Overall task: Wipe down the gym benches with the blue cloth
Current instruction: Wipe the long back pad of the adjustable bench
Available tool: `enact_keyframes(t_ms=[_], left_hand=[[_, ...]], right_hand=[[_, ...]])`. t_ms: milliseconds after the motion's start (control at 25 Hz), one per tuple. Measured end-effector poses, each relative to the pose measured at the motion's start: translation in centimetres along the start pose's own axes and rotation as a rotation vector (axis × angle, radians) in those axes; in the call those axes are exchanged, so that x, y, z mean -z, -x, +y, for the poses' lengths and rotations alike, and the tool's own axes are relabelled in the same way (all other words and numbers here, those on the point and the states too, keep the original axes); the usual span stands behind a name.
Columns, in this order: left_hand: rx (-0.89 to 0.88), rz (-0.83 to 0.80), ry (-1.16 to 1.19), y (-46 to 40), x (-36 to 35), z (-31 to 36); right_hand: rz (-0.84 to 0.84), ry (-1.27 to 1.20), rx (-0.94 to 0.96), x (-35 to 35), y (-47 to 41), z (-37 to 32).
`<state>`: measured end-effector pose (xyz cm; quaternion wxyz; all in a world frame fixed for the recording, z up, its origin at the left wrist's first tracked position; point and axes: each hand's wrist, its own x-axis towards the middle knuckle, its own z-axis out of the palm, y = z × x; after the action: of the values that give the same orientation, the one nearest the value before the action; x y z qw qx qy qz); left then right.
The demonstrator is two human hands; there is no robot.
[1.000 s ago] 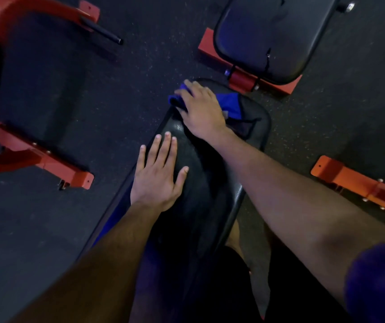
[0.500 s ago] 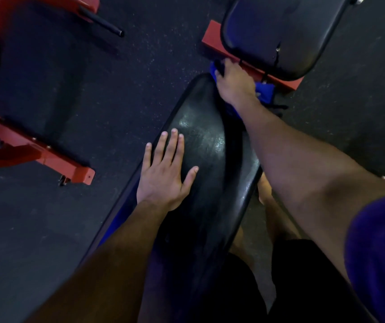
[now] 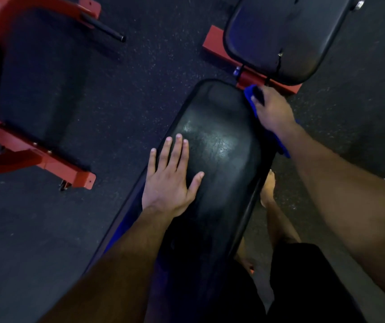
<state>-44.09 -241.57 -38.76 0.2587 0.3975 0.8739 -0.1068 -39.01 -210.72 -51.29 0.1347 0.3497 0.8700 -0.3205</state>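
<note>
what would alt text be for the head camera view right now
A person's right hand grips a blue cloth against the far right edge of a black padded gym bench, while the left hand rests flat on the pad. Another black bench pad and red frames stand on dark flooring.

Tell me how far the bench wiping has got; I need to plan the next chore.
Done, it seems: the top of the near bench pad shines as if wiped. In hand: the right hand holds the blue cloth at that pad's far right edge, while the left hand rests flat on it. Left: the cracked pad beyond looks untouched.
</note>
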Motion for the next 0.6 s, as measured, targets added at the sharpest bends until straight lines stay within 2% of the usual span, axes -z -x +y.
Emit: enact_keyframes(t_ms=[80,240,360,440,520,600], left_hand=[[0.004,0.009,0.007,0.1,-0.1,0.0],[0.016,0.014,0.005,0.0,-0.2,-0.1],[0.025,0.012,0.024,0.0,0.0,0.1],[0.031,0.013,0.034,0.3,0.7,0.5],[0.034,0.035,0.071,-0.6,1.9,0.6],[0.025,0.144,0.115,-4.5,3.6,1.6]], right_hand=[[-0.056,0.003,0.006,-0.3,-3.1,-3.4],[-0.050,0.025,0.435,-2.6,-3.1,-11.9],[-0.104,-0.078,0.553,-2.1,-0.1,-11.5],[-0.097,-0.204,0.504,-0.4,2.0,-8.4],[-0.039,-0.349,0.363,1.8,4.1,-4.2],[0.115,-0.465,0.170,5.0,5.8,0.7]])
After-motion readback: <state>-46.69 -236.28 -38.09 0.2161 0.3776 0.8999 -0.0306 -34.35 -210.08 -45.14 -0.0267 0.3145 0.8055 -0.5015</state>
